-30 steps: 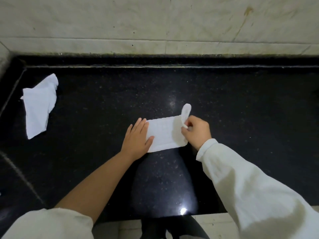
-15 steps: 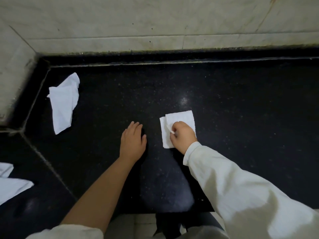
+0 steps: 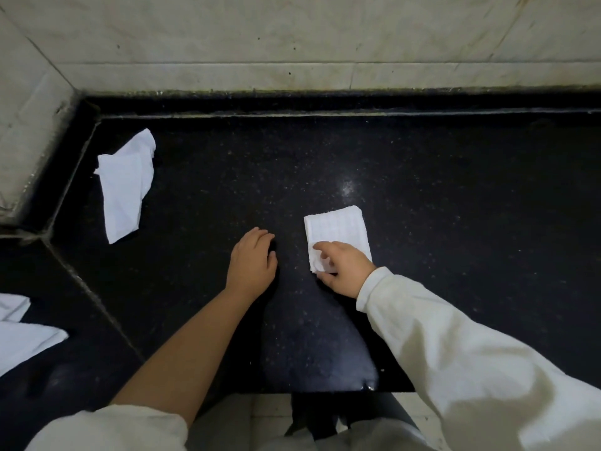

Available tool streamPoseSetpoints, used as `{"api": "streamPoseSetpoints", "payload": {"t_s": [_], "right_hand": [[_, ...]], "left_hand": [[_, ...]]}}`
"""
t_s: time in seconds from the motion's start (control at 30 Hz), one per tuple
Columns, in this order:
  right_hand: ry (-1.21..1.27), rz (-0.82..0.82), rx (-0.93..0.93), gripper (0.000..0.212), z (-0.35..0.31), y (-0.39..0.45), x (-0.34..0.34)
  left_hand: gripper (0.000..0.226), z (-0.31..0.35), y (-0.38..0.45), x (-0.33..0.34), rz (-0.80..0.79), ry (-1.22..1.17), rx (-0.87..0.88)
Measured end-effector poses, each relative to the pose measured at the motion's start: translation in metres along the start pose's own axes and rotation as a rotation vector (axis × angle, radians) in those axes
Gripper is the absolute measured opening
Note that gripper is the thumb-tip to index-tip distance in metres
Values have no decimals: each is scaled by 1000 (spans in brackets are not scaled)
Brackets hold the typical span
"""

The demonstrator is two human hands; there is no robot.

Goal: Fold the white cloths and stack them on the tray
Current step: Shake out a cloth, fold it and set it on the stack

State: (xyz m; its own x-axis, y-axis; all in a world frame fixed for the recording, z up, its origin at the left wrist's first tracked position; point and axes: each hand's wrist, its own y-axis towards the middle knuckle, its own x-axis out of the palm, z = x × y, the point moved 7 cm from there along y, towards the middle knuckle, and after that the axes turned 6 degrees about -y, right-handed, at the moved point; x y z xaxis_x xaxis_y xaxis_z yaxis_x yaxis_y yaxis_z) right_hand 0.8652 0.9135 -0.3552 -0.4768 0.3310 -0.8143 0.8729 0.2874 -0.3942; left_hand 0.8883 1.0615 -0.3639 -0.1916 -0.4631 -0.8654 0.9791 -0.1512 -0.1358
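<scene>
A small folded white cloth (image 3: 336,229) lies flat on the black counter (image 3: 455,222), right of centre. My right hand (image 3: 344,268) is on its near left corner, with fingers on top and thumb at the edge, pinching the cloth, which is rumpled there. My left hand (image 3: 252,262) rests on the bare counter to the left of the cloth, fingers loosely curved, holding nothing. An unfolded, crumpled white cloth (image 3: 125,187) lies at the far left of the counter. No tray is in view.
More white cloths (image 3: 22,340) lie on the lower dark surface at the left edge. A pale tiled wall (image 3: 292,43) runs behind the counter and turns the corner on the left. The counter's front edge is near my body.
My right hand has folded the cloth's right end over to the left, making a smaller rectangle. My left hand has let go of the cloth and now rests on the counter beside it.
</scene>
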Motion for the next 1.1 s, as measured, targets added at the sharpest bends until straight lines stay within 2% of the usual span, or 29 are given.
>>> {"api": "streamPoseSetpoints", "payload": {"t_s": [0.07,0.17,0.3,0.37,0.5,0.57,0.6,0.67,0.77,0.8,0.83,0.9,0.97,1.03,1.1], "right_hand": [[-54,31,8,50,13,-9,-12],[-258,108,20,46,41,-20,-26],[-341,32,-42,43,51,-23,-15],[-411,8,-54,42,52,-19,-13],[-491,-8,-95,35,49,-12,-12],[-487,7,-103,30,49,-11,-14],[-511,85,-108,29,51,-11,-18],[-413,42,-78,21,50,-11,-24],[-353,118,33,32,57,-20,-51],[-318,157,68,32,62,-28,-67],[-279,205,107,32,71,-37,-82],[-150,320,164,31,97,-65,-114],[-47,458,232,31,130,-110,-148],[-16,572,309,31,167,-165,-177],[-17,644,410,32,208,-225,-195]], "left_hand": [[37,12,-1,2,2,-15,81],[35,46,-4,8,9,-20,317],[33,79,-9,30,-91,141,545],[37,79,-10,42,-208,248,555],[46,76,-7,43,-246,365,500],[44,81,-6,46,-343,416,446],[44,83,-4,46,-351,475,429],[40,86,0,49,-358,561,397],[18,117,13,38,-261,574,473],[12,130,21,35,-203,548,532],[9,146,26,32,-209,499,576],[24,193,31,22,-157,494,743],[29,253,34,17,-143,447,847],[28,323,21,20,-106,371,1010],[25,392,2,35,-114,338,1092]]}}
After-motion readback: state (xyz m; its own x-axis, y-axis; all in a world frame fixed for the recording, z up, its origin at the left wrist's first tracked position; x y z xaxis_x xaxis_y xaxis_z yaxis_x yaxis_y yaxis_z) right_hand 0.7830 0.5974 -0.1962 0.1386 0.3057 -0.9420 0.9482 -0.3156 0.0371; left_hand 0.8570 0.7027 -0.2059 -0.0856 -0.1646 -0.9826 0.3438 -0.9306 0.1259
